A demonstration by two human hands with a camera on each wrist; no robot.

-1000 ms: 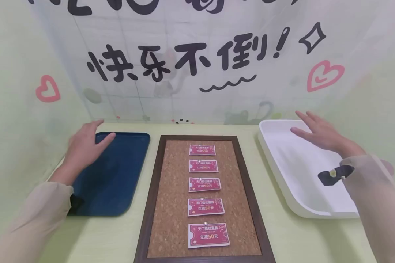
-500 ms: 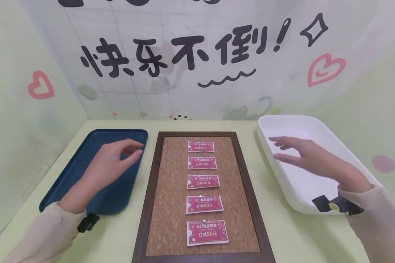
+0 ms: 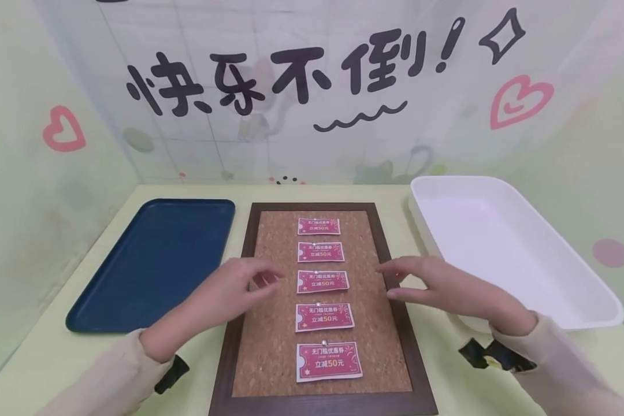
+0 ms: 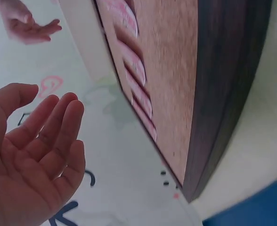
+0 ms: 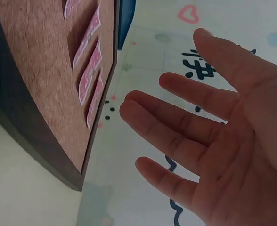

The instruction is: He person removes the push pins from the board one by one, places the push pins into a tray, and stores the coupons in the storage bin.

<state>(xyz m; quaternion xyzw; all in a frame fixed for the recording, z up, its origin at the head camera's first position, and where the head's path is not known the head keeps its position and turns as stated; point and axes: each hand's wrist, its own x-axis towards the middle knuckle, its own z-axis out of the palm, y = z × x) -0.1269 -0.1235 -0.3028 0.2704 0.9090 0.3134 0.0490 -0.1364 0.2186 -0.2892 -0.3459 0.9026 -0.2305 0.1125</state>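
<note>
Between my hands lies a cork board (image 3: 275, 346) in a dark wood frame. Several pink paper coupons run down it in a column; the nearest coupon (image 3: 329, 363) and the middle coupon (image 3: 322, 282) each have a small pin at the top edge. My left hand (image 3: 234, 292) hovers over the board's left side, fingers loosely bent and nothing in them. Over the right frame edge hangs my right hand (image 3: 442, 286), also holding nothing. Both wrist views show the palms bare, with the left fingers (image 4: 63, 117) and right fingers (image 5: 171, 136) apart from the coupons.
A flat dark blue tray (image 3: 151, 266) lies left of the board. To the right stands a deeper white tray (image 3: 515, 248). Behind the pale green table rises a wall sheet (image 3: 291, 150) with black lettering and pink hearts.
Both hands have moved inward and nearer, the left from over the blue tray and the right from over the white tray, to the board's sides. The coupons stay in place.
</note>
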